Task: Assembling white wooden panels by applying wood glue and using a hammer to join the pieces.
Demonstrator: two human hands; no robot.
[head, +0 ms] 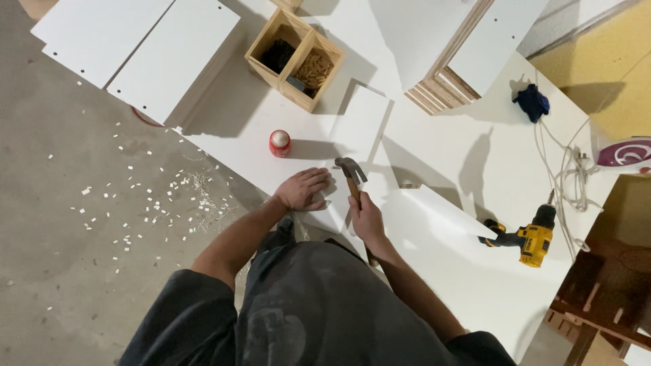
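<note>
My right hand point(367, 218) grips the wooden handle of a claw hammer point(350, 172), whose metal head hangs just above the edge of a white panel point(366, 122). My left hand point(303, 189) rests flat, fingers together, on the white worktable point(468, 135) beside the hammer head, pressing on the panel's near corner. A second white panel point(434, 217) stands tilted to the right of my right hand.
A red-capped glue bottle point(279, 143) stands left of the hammer. A wooden two-compartment box point(295, 57) holds dowels and dark screws. A yellow cordless drill point(529, 237), white cable point(566, 176), blue cloth point(532, 102), stacked boards point(447, 81) and loose white panels point(135, 47) surround; chips litter the floor.
</note>
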